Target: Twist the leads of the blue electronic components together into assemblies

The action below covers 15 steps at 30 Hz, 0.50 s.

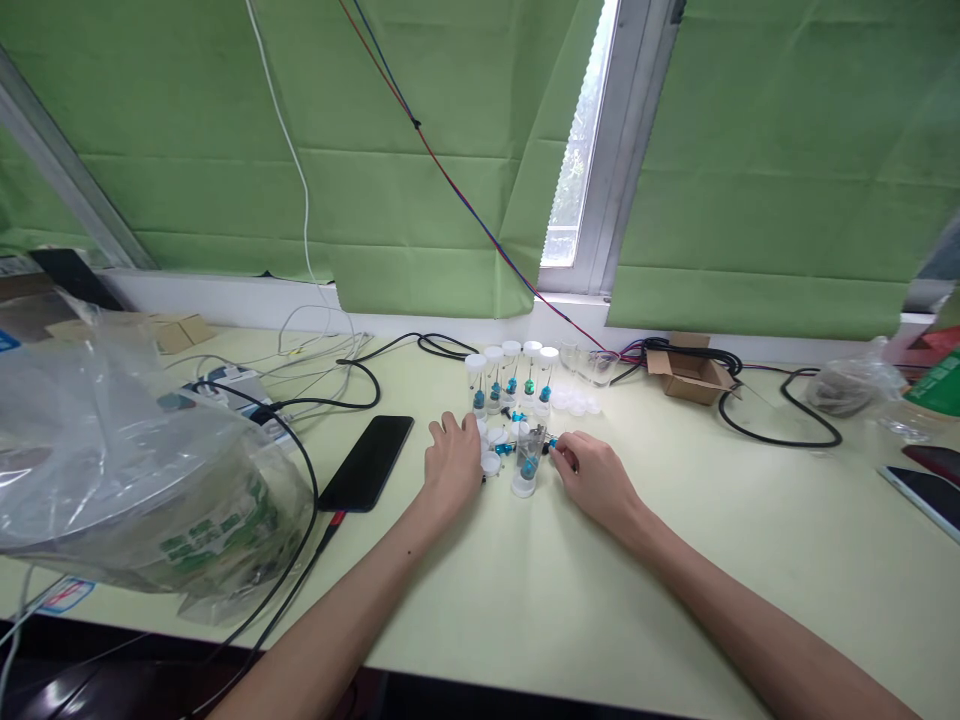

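Note:
My right hand (596,482) pinches a small blue-and-black part (552,444) between thumb and fingertips, just right of a clear tube (526,466) standing on the table. Inside that tube is a blue piece with thin dark parts above it. My left hand (452,458) rests on the table left of the tube, its bent fingers somewhat apart, beside a round white cap (490,463); its thumb side is partly hidden. Between my hands lie more loose blue pieces (505,449). Behind them stands a row of white-capped clear tubes (511,372) holding blue or green pieces.
A black phone (367,463) and a large plastic-bagged tub (150,470) are on the left, with black cables (360,400) around. Translucent caps (576,402) lie behind my right hand. An open cardboard box (690,375) stands at the back right, near a coiled black cable (787,440).

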Available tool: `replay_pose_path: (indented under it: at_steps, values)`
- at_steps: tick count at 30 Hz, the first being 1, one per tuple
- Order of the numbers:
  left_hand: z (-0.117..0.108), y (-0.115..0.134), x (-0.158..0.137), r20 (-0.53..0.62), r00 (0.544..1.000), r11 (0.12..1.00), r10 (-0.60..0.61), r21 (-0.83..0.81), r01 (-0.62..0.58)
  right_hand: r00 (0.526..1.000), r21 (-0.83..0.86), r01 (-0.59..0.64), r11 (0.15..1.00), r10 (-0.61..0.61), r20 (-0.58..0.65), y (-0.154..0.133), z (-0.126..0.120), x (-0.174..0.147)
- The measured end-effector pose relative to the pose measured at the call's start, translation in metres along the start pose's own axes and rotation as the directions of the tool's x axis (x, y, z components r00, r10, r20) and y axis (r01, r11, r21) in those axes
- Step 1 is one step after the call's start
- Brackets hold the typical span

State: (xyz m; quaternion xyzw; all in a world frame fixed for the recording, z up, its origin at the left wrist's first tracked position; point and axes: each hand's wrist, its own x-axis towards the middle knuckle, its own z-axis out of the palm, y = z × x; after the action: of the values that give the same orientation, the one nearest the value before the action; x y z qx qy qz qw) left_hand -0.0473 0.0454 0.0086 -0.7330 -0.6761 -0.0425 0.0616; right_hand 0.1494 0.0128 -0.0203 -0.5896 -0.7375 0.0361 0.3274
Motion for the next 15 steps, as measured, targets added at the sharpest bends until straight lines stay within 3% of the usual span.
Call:
replay_pose_path:
  at_steps: [10,15]
  values:
    - [-0.005,0.002,-0.001,-0.017,1.000,0.999,-0.021,-0.037,0.021,1.000,-0.004,0.009,1.000,-0.009,-0.006,0.001,0.001,0.000]
    - [-0.011,0.002,-0.003,-0.100,0.995,0.990,0.015,-0.141,-0.029,1.000,0.005,-0.001,1.000,0.001,-0.010,0.000,0.001,0.000]
